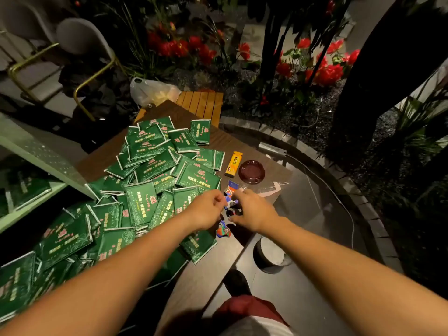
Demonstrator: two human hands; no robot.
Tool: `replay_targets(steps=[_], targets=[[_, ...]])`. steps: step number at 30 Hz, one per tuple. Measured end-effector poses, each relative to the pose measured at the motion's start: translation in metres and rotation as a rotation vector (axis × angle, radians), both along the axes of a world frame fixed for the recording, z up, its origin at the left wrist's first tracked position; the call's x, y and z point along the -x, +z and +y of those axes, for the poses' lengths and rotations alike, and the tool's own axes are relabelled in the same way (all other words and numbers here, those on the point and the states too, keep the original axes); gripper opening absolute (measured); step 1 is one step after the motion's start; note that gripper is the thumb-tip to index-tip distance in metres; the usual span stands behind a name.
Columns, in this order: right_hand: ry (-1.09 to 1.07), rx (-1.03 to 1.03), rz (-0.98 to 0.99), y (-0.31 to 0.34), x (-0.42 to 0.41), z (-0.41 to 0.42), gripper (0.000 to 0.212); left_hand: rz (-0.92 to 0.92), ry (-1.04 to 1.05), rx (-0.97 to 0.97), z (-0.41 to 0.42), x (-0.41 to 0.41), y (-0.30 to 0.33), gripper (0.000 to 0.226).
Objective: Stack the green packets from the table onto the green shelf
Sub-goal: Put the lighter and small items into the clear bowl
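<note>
Several green packets (143,204) with gold and red print lie in a loose heap across the left and middle of the brown table (201,277). The pale green shelf (46,154) stands at the left, with a few green packets (26,190) lying on its lower level. My left hand (206,209) and my right hand (252,209) meet over the table's right part, just right of the heap. Both pinch a small blue, white and red wrapper (230,202) between them. A torn scrap of the same wrapper (223,231) lies below the hands.
A yellow lighter (233,164), a dark red ashtray (251,171) and a clear plastic wrapper (271,187) lie right of the heap. A plastic bag (150,92) sits on a slatted wooden stool behind. Chairs stand far left, red flowers behind, a bin (269,253) under the table's edge.
</note>
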State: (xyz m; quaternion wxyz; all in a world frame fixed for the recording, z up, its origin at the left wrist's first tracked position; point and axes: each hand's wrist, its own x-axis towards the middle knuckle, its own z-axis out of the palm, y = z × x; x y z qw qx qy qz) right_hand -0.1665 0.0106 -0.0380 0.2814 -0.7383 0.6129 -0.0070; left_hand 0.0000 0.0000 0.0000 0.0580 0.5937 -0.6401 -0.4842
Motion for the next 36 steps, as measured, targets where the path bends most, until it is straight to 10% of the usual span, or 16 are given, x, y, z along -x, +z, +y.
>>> replay_targets(steps=[9, 15, 20, 23, 26, 30, 36], targets=[[-0.164, 0.110, -0.100, -0.008, 0.010, 0.001, 0.010, 0.013, 0.023, 0.006, 0.003, 0.001, -0.007, 0.009], [-0.289, -0.248, -0.552, 0.021, 0.006, -0.025, 0.023, 0.018, -0.093, 0.036, -0.007, 0.006, 0.003, 0.065], [-0.312, -0.413, -0.741, 0.035, 0.003, -0.040, 0.018, -0.016, 0.004, 0.074, -0.010, 0.003, 0.002, 0.036], [-0.347, 0.000, -0.290, 0.036, 0.020, -0.062, 0.016, -0.019, 0.117, 0.089, -0.019, -0.008, -0.001, 0.022], [-0.339, 0.078, 0.087, 0.027, 0.042, -0.085, 0.066, -0.006, 0.187, 0.073, -0.029, -0.014, -0.003, 0.017], [-0.333, -0.116, 0.175, 0.013, 0.048, -0.104, 0.107, -0.002, 0.232, 0.036, -0.039, -0.010, -0.007, 0.018], [-0.255, -0.112, 0.241, -0.002, 0.042, -0.120, 0.096, -0.014, 0.236, 0.001, -0.053, 0.001, -0.013, 0.023]])
